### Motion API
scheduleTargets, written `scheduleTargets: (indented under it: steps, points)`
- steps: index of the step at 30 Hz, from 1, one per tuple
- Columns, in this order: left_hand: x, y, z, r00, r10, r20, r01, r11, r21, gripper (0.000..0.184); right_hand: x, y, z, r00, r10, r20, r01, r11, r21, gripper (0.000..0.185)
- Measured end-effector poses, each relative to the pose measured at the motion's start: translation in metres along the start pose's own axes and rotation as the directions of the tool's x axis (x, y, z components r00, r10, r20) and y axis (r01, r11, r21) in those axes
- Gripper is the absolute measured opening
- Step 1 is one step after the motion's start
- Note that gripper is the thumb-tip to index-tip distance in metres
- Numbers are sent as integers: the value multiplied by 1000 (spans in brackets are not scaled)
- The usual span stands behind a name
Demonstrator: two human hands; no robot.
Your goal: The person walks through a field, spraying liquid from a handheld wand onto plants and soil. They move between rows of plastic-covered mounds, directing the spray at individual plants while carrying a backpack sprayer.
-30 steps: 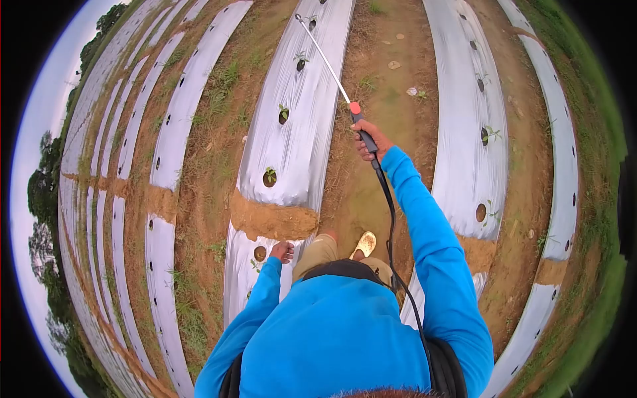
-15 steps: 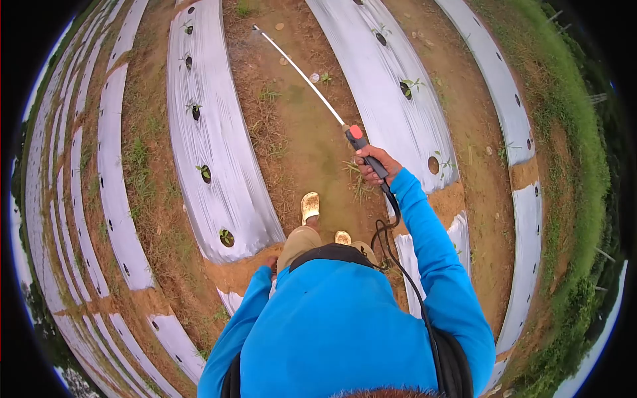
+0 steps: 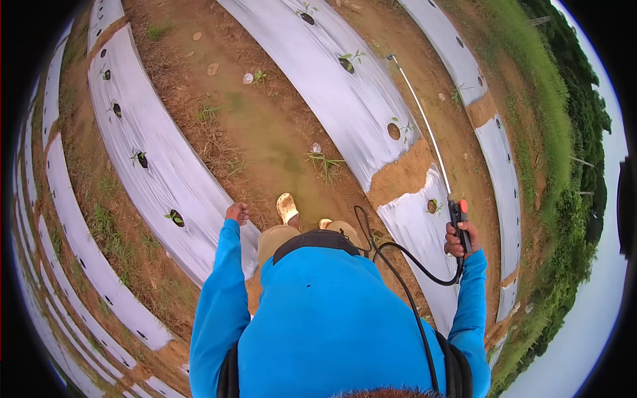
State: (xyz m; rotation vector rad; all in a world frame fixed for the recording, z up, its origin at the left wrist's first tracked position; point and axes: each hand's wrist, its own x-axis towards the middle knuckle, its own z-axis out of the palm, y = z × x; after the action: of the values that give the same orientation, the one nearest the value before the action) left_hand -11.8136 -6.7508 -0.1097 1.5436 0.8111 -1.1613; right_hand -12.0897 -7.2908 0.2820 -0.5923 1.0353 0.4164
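Observation:
My right hand (image 3: 462, 239) is wrapped round the black handle of a spray wand (image 3: 458, 215) with a red part on top. Its thin metal tube (image 3: 428, 129) points up and slightly left, the tip over the soil path right of a plastic-covered bed (image 3: 352, 99). A black hose (image 3: 411, 295) loops from the handle back past my waist. My left hand (image 3: 237, 213) is curled closed beside the end of the left bed (image 3: 159, 132); nothing shows in it. Small green plants (image 3: 174, 217) grow from holes in the plastic.
Brown soil paths (image 3: 265, 132) with tufts of weeds run between the beds. My shoe (image 3: 286, 207) is on the middle path. Bare soil (image 3: 401, 176) breaks the bed ahead on the right. Grass (image 3: 551, 113) and trees (image 3: 584, 219) border the right side.
The view has turned and shifted right across the rows. My right hand has swung the wand from the front to the right. My left hand, partly hidden half a second ago, shows again.

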Motion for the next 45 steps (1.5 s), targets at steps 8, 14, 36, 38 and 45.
scheduleTargets:
  steps: [8, 14, 36, 38, 45]
  points:
    - [20, 2, 19, 987, -132, 89, 118, 982, 149, 20, -102, 83, -58, 986, 124, -109, -94, 964, 249, 28]
    - [32, 5, 30, 981, -127, 144, 119, 991, 60, 13, -32, 45, -36, 991, 124, -47, -109, 964, 244, 29]
    - [-6, 272, -47, 970, 23, -244, -70, 980, -185, 22, 475, -426, 359, 882, 69, 466, 43, 973, -227, 29]
    - [-16, 279, -46, 962, 12, -272, -76, 971, -226, 23, 486, -443, 402, 894, 84, 439, 40, 963, -265, 28]
    - [1, 237, -34, 940, -52, -338, 10, 992, -125, 28, 526, -454, 536, 855, 218, 470, 42, 875, -483, 28]
